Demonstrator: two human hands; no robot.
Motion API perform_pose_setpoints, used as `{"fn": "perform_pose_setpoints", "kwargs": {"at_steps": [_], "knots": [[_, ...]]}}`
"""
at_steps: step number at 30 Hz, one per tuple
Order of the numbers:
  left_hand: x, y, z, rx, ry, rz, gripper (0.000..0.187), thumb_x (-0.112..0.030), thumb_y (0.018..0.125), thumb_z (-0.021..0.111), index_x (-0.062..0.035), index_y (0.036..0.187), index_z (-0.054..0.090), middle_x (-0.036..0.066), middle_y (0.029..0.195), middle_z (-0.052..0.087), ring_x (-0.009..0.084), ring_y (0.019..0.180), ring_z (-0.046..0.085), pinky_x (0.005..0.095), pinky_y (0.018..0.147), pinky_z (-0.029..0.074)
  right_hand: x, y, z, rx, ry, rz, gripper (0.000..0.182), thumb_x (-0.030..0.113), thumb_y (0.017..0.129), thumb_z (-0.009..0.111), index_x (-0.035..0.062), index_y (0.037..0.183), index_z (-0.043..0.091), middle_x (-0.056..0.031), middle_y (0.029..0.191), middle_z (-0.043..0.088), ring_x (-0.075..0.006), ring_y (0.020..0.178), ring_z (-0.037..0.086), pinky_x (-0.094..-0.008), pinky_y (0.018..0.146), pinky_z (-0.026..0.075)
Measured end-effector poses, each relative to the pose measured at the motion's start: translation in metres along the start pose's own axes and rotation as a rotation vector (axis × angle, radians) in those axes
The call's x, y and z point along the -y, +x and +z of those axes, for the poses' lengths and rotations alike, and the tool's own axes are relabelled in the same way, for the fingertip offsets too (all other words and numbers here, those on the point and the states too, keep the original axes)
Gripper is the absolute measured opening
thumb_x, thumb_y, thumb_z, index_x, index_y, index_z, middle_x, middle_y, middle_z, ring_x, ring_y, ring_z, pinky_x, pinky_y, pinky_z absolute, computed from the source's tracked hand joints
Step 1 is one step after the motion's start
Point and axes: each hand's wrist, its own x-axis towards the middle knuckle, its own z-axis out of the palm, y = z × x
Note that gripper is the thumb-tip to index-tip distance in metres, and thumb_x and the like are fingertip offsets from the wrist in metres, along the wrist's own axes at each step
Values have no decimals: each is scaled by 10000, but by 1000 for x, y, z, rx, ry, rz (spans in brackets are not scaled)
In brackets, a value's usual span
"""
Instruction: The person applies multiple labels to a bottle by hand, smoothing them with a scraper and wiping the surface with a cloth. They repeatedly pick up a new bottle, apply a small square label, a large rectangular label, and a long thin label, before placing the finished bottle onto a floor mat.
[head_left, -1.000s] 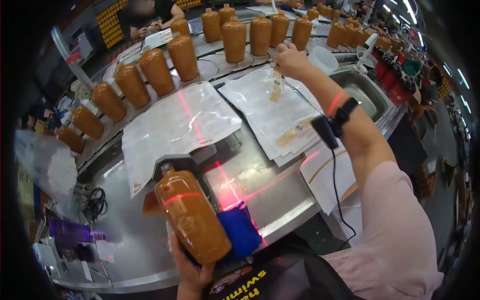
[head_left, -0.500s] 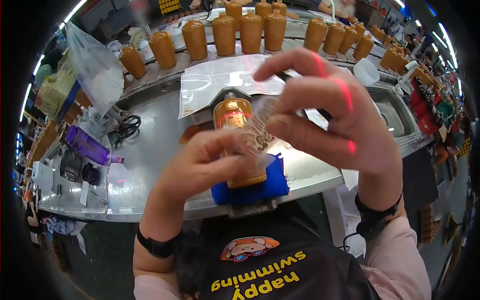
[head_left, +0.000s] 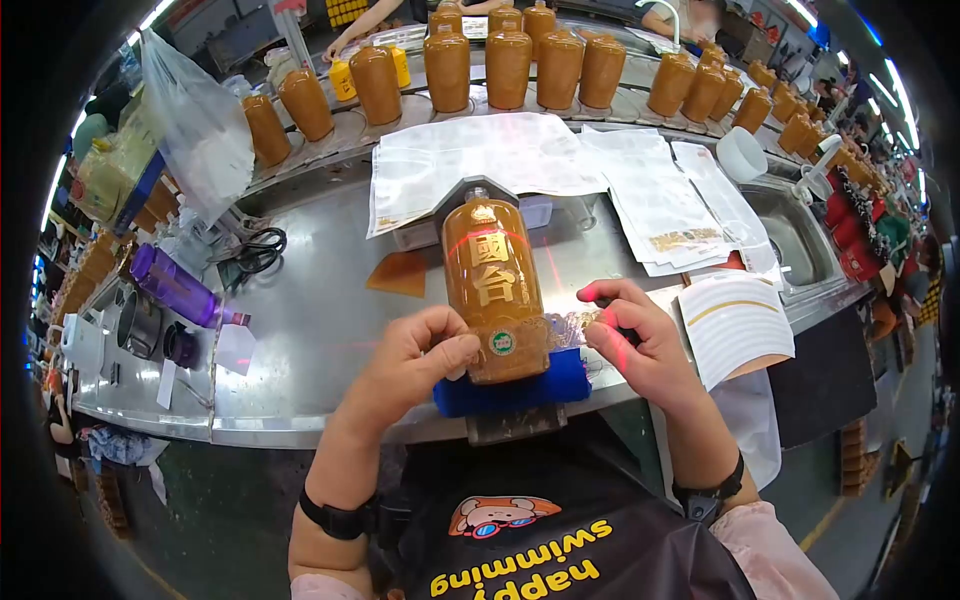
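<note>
A glossy brown bottle with gold characters lies tilted back in a holder, its neck in a dark angular rest. A clear decal film with a gold pattern and a green round mark stretches across the lower part of the bottle. At its left end, my left hand is closed, thumb and forefinger pinching the film against or close to the bottle's side. My right hand pinches the film's right end, off the bottle's surface. Under the bottle's base is a folded blue cloth. A red laser line crosses bottle and right hand.
Printed sheets lie behind the bottle, more sheets to the right. A brown scraper-like piece rests at left. Brown bottles line the rear conveyor. A sink is at right, a purple bottle at left.
Both hands have come down from in front of the bottle to its lower sides, and the film now spans its lower front. The gold characters are uncovered. The view has shifted slightly.
</note>
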Motion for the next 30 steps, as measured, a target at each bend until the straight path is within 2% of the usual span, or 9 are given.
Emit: {"fn": "perform_pose_setpoints", "kwargs": {"at_steps": [4,7,16,22,25,28,30], "knots": [[-1,5,0,-55,11,16,174,-181,918,653,-41,845,580,-33,736,548,35,673,472,204,589,386,-7,0,-2,-10,8,30,113,97,885,647,-11,850,645,-121,1128,569,-82,847,556,-210,632,444],[-4,5,2,-67,45,-3,168,-176,917,647,-50,841,566,-38,739,537,35,672,452,202,593,367,-8,-2,-3,22,55,101,111,58,898,615,-3,805,612,-159,1127,553,-166,1078,546,-265,781,432],[-3,6,-1,-73,52,-17,163,-164,918,635,-59,830,548,-46,746,513,37,683,436,199,609,359,-10,2,2,18,73,116,99,52,895,617,3,809,617,-154,1162,542,-127,988,539,-262,799,433],[-2,6,-1,-77,42,-32,169,-171,921,635,-58,829,548,-45,747,512,39,692,442,201,620,365,-10,3,3,33,96,184,92,60,894,622,1,825,624,-159,1163,542,-145,1020,540,-265,795,441],[-2,6,-1,-77,45,-31,170,-172,923,633,-58,830,548,-42,752,515,42,698,447,203,628,371,-12,3,4,32,50,130,91,69,896,623,0,837,628,-163,1156,545,-158,1045,539,-269,798,445],[-2,6,-2,-70,44,-25,170,-172,925,631,-58,830,548,-39,754,515,46,701,450,203,635,375,-22,4,6,-18,31,11,110,96,886,657,-12,869,659,-138,1096,582,-97,843,556,-224,632,443],[-1,6,-1,-68,45,-24,171,-172,926,630,-58,829,547,-38,752,513,47,702,451,204,636,376,-22,3,7,-19,38,24,118,103,888,658,-14,869,660,-141,1090,583,-104,856,561,-227,634,446]]}}
